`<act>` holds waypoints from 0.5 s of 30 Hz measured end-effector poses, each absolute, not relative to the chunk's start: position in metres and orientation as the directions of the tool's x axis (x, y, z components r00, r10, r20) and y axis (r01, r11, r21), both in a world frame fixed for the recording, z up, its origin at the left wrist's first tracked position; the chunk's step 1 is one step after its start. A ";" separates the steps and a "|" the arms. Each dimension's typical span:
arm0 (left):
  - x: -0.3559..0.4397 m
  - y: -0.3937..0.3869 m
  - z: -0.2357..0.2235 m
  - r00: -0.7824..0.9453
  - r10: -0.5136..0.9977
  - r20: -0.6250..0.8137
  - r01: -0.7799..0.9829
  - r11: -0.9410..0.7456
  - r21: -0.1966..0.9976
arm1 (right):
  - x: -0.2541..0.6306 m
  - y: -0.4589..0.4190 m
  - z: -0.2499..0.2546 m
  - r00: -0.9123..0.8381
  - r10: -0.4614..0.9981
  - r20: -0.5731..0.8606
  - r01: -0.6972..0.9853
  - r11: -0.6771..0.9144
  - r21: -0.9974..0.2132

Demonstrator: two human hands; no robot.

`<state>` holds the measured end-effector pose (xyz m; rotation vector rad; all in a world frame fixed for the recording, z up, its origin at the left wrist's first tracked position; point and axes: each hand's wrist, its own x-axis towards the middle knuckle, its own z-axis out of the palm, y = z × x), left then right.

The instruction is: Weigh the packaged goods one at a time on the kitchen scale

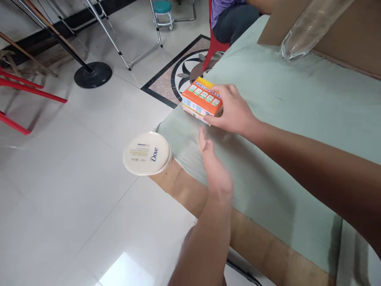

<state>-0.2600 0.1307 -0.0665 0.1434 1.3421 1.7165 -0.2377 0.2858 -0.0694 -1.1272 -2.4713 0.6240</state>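
Note:
My right hand (230, 109) grips an orange soap pack (202, 97), box-shaped and printed, with its thumb on the near side and its fingers over the top. The pack is at the left corner area of the cloth-covered table. Just below it, my left hand (214, 167) is seen edge-on, fingers stretched out and slightly blurred, holding nothing that shows. To the left of that hand, a round white Dove tub (146, 154) stands at the table's corner, lid up, apart from both hands.
Pale green cloth (291, 107) covers the table, with a brown strip (184, 186) along the near edge. A cardboard box (351, 43) and a clear plastic wrapper (312, 29) lie at the far right. Beyond the table sits another person (235, 20). A black round stand base (93, 75) is on the floor.

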 end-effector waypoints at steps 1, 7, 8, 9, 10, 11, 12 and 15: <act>-0.260 0.131 -0.069 -0.566 0.709 -0.420 -0.578 0.022 0.816 | -0.234 0.285 -0.071 -0.619 0.772 0.144 0.614 0.590 -0.524; -0.265 0.135 -0.079 -0.601 0.713 -0.361 -0.544 -0.034 0.838 | -0.182 0.258 -0.071 -0.685 0.694 0.220 0.530 0.682 -0.504; -0.265 0.136 -0.080 -0.618 0.707 -0.344 -0.525 -0.046 0.850 | -0.172 0.251 -0.070 -0.697 0.680 0.230 0.519 0.699 -0.493; -0.265 0.137 -0.082 -0.633 0.704 -0.323 -0.504 -0.058 0.862 | -0.162 0.245 -0.069 -0.705 0.668 0.237 0.511 0.711 -0.484; -0.264 0.138 -0.082 -0.642 0.705 -0.301 -0.482 -0.066 0.874 | -0.153 0.238 -0.067 -0.710 0.661 0.241 0.505 0.718 -0.480; -0.263 0.137 -0.083 -0.646 0.711 -0.277 -0.457 -0.071 0.886 | -0.143 0.231 -0.065 -0.711 0.659 0.247 0.501 0.720 -0.480; -0.260 0.136 -0.082 -0.645 0.724 -0.244 -0.425 -0.074 0.902 | -0.134 0.225 -0.062 -0.707 0.658 0.258 0.496 0.722 -0.483; -0.248 0.126 -0.076 -0.597 0.800 -0.059 -0.273 -0.133 0.953 | -0.102 0.202 -0.046 -0.687 0.659 0.307 0.484 0.729 -0.483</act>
